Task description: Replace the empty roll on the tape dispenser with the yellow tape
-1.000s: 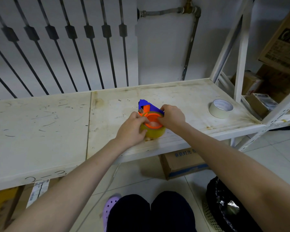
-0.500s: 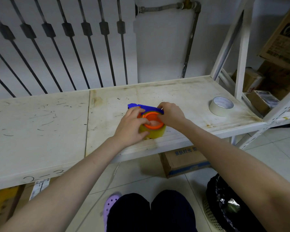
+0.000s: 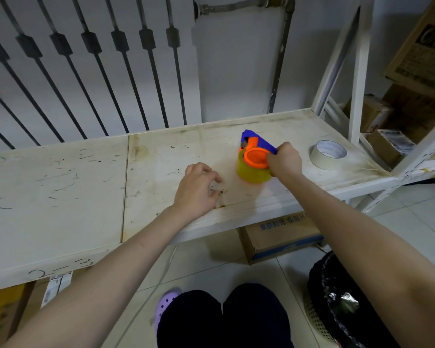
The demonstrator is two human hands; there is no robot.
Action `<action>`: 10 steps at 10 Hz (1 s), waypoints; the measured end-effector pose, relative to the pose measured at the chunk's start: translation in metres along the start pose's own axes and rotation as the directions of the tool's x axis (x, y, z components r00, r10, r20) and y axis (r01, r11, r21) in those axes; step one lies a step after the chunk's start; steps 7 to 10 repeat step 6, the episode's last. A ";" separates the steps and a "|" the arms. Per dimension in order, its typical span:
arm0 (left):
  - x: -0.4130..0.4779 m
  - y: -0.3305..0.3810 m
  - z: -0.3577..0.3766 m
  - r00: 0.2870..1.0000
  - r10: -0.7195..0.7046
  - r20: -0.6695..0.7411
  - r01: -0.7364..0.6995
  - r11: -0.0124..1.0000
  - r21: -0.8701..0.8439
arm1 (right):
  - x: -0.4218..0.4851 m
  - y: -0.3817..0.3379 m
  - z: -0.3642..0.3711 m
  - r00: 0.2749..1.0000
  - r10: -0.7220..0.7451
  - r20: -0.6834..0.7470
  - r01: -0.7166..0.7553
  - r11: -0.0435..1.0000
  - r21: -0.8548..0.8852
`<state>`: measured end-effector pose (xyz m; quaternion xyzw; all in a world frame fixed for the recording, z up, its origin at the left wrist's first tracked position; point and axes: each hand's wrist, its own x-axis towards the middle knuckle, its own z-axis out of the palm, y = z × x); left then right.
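Scuffed white bench carrying everything. Right hand clamping the blue-and-orange tape dispenser, yellow tape now sitting on its orange hub. Left hand, on the roll half a second ago, now resting apart, fingers loosely curled, holding nothing. Probably meaning the roll is seated. Standing near the front edge; masking tape roll just right, open room left.

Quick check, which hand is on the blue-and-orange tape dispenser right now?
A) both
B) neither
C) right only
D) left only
C: the right hand grips the blue-and-orange tape dispenser with the yellow tape roll on it, while the left hand rests apart on the white shelf board, fingers loosely curled and holding nothing.
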<state>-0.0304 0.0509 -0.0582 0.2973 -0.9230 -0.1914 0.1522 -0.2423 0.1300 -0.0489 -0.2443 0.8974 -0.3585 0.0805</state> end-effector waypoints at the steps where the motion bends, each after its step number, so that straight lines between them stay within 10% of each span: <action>1: 0.006 0.005 0.001 0.995 -0.091 0.028 0.090 0.995 0.036 | 0.002 0.014 -0.015 0.998 0.028 -0.056 -0.028 1.000 0.008; 10: 0.015 0.010 -0.023 0.967 -0.250 0.052 0.249 0.968 0.032 | -0.013 0.019 -0.014 0.981 0.009 -0.194 -0.024 0.997 -0.074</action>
